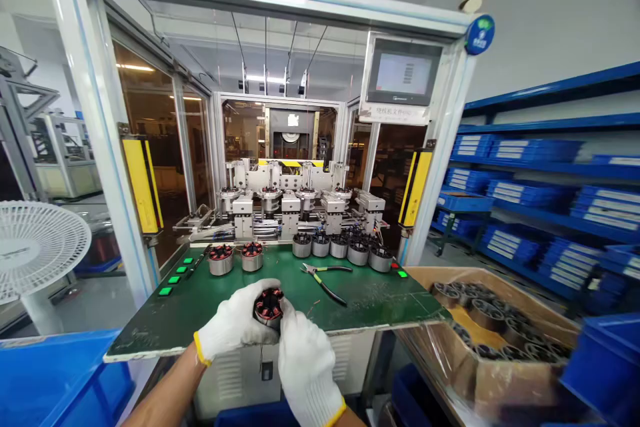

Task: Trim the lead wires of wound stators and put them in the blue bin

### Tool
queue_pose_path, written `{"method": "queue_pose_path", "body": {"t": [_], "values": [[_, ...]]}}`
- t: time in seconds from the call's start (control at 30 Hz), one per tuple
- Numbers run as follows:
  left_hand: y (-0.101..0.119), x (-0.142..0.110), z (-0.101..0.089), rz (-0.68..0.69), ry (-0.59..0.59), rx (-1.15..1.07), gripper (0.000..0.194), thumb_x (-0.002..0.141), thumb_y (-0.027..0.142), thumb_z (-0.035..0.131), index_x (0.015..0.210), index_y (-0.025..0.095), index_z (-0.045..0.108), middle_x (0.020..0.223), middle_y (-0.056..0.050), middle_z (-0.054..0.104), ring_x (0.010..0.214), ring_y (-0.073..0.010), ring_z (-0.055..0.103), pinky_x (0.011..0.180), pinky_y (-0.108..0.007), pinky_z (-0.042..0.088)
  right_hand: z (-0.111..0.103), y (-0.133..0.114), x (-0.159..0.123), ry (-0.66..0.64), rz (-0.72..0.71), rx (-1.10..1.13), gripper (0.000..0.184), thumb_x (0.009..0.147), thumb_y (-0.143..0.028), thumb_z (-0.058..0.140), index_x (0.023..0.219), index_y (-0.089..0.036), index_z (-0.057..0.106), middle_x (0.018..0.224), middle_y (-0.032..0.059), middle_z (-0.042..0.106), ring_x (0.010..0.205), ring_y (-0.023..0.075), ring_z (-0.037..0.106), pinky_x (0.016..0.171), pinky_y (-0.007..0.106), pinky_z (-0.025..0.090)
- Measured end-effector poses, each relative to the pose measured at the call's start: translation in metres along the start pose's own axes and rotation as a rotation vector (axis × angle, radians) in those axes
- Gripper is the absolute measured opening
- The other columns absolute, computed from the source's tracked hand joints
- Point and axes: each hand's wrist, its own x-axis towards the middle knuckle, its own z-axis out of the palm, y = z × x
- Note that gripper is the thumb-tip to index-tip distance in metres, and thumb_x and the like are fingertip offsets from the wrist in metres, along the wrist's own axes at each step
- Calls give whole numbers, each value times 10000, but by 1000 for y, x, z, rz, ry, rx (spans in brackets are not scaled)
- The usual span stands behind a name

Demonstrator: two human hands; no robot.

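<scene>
Stator [269, 305]: one, between two gloved hands [235, 320]; pliers [311, 269]: one, beyond.

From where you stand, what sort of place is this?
Probably a factory workshop: a framed machine, wire-wound cores on the green bench, and shelves of blue bins.

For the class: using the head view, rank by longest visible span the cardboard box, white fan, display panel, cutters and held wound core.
1. Cardboard box
2. White fan, cut off at the picture's edge
3. Display panel
4. Cutters
5. Held wound core

Distances differ, so real sizes are unsure.
</scene>
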Motion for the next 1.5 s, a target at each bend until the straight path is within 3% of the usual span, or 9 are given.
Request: {"method": "queue_pose_path", "body": {"t": [0.23,0.43,0.5,0.7,0.93,1.1,1.3,1.4,1.5], "values": [[-4,3,2,69,-8,-19,692,574,339,719,1233,339,509,1133,27,628,1006,-202,609,849,-276,467,-10,12,-6,-5,63,385,300,927,-255,407,1071,-181,659,728,83,590,671,216,572,603,327,403],[-12,10,0,159,-106,-53,628,627,296,685,1231,326,516,1182,40,609,1046,-185,596,904,-255,449,-4,14,-7,-812,531,1921,304,859,-459,521,847,-155,534,552,-70,249,431,44,166,408,177,167],[-11,10,-1,154,-121,-47,624,622,288,687,1223,327,524,1176,44,611,1042,-187,596,904,-259,451,4,10,-10,-868,655,2213,358,798,-491,612,827,-155,490,551,-94,186,434,28,97,390,162,106],[0,11,-12,93,-240,-120,717,552,191,702,1238,286,517,1206,21,593,1090,-220,570,936,-293,449,31,-7,-34,-554,624,1844,412,812,-552,569,731,-155,493,502,-62,364,356,41,271,334,187,231],[-1,-11,-21,70,-153,-341,883,595,193,656,1412,213,323,1409,-68,444,1276,-234,445,1077,-341,356,27,38,-86,-902,610,1386,213,808,-299,486,707,-143,591,462,-35,412,359,84,351,338,199,253],[16,-28,1,-205,223,-224,763,690,472,649,1365,237,381,1284,-95,553,1191,-295,520,1041,-449,364,-36,101,-22,-198,545,1272,295,865,-397,499,890,-144,648,584,0,550,487,97,484,458,199,397],[43,-12,25,-443,232,36,710,603,621,665,1230,330,506,1131,-38,639,1034,-317,599,875,-445,438,-4,67,68,-395,7,1432,475,788,-140,426,1236,-191,576,1183,57,623,664,107,624,634,254,540],[39,-7,25,-418,234,36,683,570,605,690,1176,325,547,1065,-27,664,981,-284,623,809,-376,464,27,49,75,-408,-218,1358,472,744,-81,420,1151,-162,644,1149,49,649,1033,155,612,964,311,472],[33,-8,24,-381,234,57,688,539,559,718,1164,319,559,1054,-30,671,962,-286,631,787,-364,464,40,46,66,-325,-257,1266,449,796,-91,402,1160,-177,650,1150,36,651,1087,148,590,1005,304,439]]}}
